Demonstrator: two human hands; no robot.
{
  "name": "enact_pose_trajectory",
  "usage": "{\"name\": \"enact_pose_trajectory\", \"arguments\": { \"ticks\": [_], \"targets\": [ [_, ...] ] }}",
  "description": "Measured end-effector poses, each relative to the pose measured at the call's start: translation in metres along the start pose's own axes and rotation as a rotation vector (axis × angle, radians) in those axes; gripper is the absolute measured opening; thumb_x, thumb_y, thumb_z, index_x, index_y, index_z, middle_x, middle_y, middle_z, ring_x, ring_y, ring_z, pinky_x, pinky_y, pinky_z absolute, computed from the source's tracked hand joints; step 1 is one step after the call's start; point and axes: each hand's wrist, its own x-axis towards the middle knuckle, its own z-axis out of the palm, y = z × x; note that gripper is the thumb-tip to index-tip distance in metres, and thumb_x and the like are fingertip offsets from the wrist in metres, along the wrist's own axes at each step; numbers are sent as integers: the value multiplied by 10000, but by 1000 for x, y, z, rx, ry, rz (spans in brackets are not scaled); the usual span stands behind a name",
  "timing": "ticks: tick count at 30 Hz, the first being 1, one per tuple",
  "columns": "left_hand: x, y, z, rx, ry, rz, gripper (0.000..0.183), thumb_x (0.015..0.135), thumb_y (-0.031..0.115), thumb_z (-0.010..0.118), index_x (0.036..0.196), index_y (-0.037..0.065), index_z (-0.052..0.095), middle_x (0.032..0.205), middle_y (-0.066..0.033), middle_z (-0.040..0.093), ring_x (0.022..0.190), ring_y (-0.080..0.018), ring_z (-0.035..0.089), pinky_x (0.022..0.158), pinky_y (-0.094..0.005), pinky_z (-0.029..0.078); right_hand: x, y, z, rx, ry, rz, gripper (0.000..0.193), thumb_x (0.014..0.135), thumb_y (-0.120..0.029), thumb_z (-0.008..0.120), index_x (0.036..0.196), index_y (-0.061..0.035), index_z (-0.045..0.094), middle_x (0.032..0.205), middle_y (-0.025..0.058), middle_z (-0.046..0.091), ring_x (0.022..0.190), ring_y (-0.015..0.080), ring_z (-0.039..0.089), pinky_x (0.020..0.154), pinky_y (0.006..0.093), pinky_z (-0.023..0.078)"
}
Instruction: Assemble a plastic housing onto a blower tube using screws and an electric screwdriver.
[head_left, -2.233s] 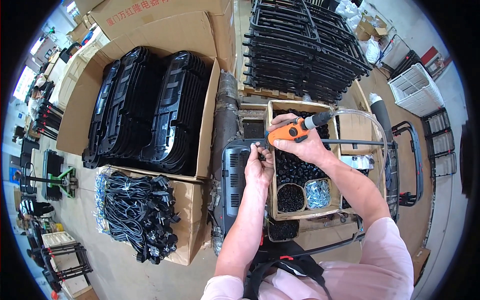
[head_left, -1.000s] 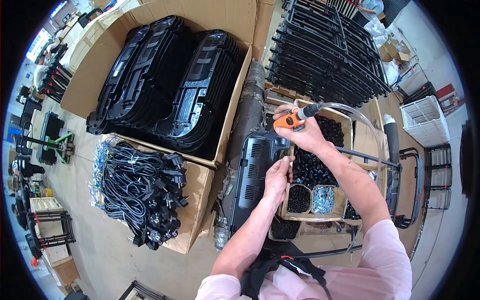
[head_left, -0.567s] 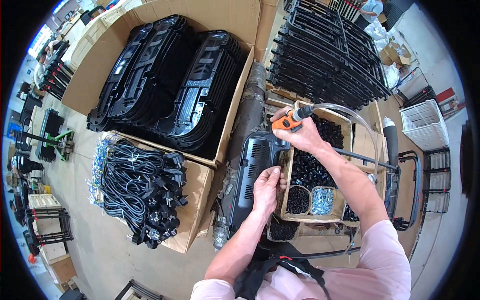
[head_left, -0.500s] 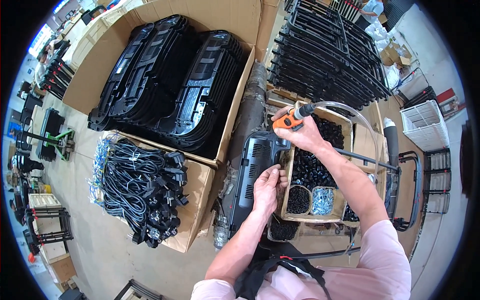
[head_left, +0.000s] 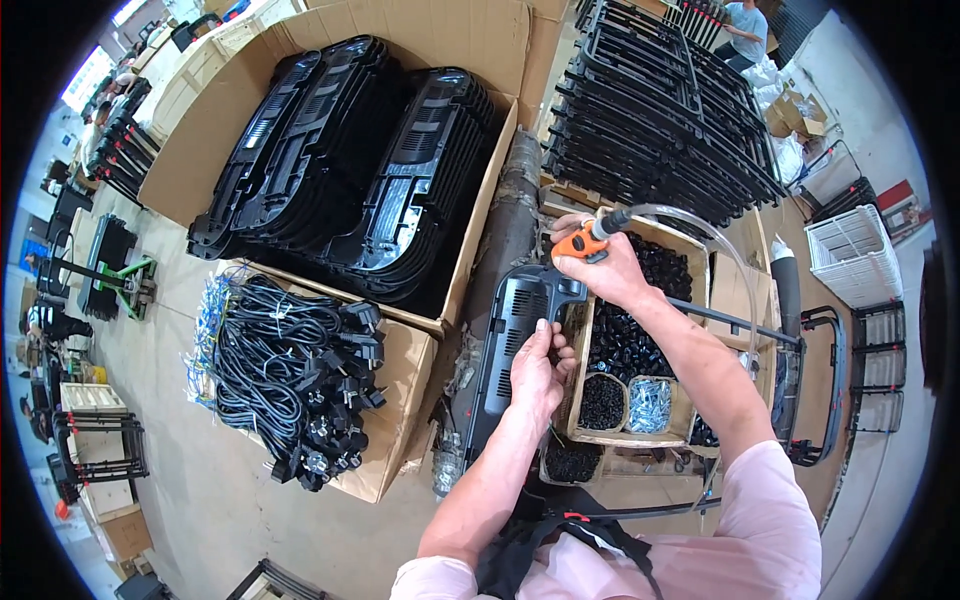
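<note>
From the head camera we look down on our left hand [head_left: 540, 368], which rests on the right edge of a black vented plastic panel [head_left: 512, 340], its fingers curled and pinched at that edge; whether a small part sits between the fingertips we cannot tell. The panel lies lengthwise in front of us, between a cardboard box of power cords [head_left: 290, 380] on the left and an open parts box [head_left: 640, 345] on the right. Our right hand [head_left: 608, 272] is closed around an orange-handled pneumatic screwdriver [head_left: 585, 240], held just above the panel's far right corner, and a clear hose [head_left: 700, 222] arcs away from the tool over the parts box. That box holds a heap of small black pieces [head_left: 628, 330] and, nearer to us, a round tub of dark screws [head_left: 603, 400] beside a tub of bright screws [head_left: 650, 403]. Beyond the panel, a large carton [head_left: 480, 30] is packed with stacked black moulded shells [head_left: 360, 170]. To the upper right stands a pile of black metal frames [head_left: 660, 120], and at the far right a white slatted crate [head_left: 852, 258].
</note>
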Motion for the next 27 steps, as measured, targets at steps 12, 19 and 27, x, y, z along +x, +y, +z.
{"name": "enact_pose_trajectory", "arguments": {
  "ticks": [12, 19, 27],
  "targets": [
    [30, 26, 7, -434, -58, 51, 218, 1098, 295, 600, 1175, 99, 655, 904, 28, 646, 776, -118, 617, 702, -250, 557, -48, -47, -11, 337, -91, 52, 559, 844, -179, 854, 1317, -25, 598, 1250, 180, 724, 1191, 256, 697, 1078, 428, 547],
    [29, 32, -8, -432, -198, -27, 225, 1108, 302, 580, 1191, 100, 636, 890, 23, 637, 776, -129, 601, 716, -265, 550, -49, -47, -4, 332, -139, 38, 539, 873, -154, 835, 1347, -44, 605, 1250, 137, 724, 1187, 212, 685, 1087, 402, 541],
    [22, 33, -4, -423, -153, 50, 297, 1134, 327, 510, 1198, 64, 632, 961, -34, 658, 834, -178, 627, 774, -315, 571, -41, -52, 24, 303, -113, 43, 526, 869, -109, 830, 1337, -28, 603, 1239, 149, 728, 1174, 216, 694, 1073, 391, 548]
  ]
}}
